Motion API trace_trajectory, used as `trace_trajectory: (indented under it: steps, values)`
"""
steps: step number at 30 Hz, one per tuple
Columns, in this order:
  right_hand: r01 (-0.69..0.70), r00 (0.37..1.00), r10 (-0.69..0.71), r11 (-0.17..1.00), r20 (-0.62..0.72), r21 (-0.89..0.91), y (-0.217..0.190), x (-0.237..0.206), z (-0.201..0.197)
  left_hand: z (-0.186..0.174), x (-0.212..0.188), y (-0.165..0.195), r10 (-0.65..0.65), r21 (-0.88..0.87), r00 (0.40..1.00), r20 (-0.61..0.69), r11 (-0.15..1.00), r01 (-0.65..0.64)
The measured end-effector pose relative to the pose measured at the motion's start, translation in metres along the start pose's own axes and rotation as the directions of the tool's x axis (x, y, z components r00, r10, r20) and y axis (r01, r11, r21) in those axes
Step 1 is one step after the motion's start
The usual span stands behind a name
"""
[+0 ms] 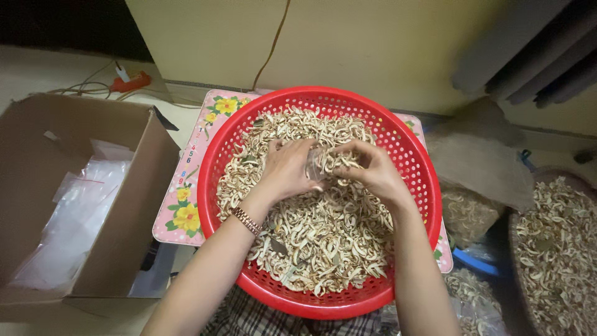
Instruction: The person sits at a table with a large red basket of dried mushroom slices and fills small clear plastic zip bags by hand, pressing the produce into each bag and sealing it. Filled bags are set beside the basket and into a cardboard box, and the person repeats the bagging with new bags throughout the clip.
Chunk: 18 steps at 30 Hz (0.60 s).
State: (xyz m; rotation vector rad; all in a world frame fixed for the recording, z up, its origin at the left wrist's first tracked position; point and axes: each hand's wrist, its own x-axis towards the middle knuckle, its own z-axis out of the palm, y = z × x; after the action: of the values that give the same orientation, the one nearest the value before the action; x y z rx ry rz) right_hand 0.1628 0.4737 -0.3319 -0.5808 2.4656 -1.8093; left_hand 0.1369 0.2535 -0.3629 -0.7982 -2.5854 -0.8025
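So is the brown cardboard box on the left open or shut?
Open. The brown cardboard box has its top flaps folded out, and clear plastic bags show inside it.

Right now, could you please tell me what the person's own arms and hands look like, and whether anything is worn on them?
Both forearms are bare, with no sleeves or gloves in view. The left hand has a slim, metallic, rose-gold-coloured link bracelet around its wrist. The right hand and its wrist carry nothing that shows. No rings can be made out on either hand.
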Motion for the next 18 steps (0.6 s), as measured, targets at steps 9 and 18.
trace_trajectory:
  steps: [9, 18]
  values:
    - [-0.159, 0.982, 0.146, 0.982, -0.119, -0.102, 0.017, 0.003, -0.001, 0.002, 0.000, 0.009, -0.095, -0.048, 0.983, 0.159, 0.993, 0.104]
    - [0.059, 0.997, -0.053, 0.993, 0.054, -0.102, 0.036, 0.005, 0.033, 0.007, -0.003, 0.017, 0.102, -0.129, 0.995, -0.004, 0.986, -0.102]
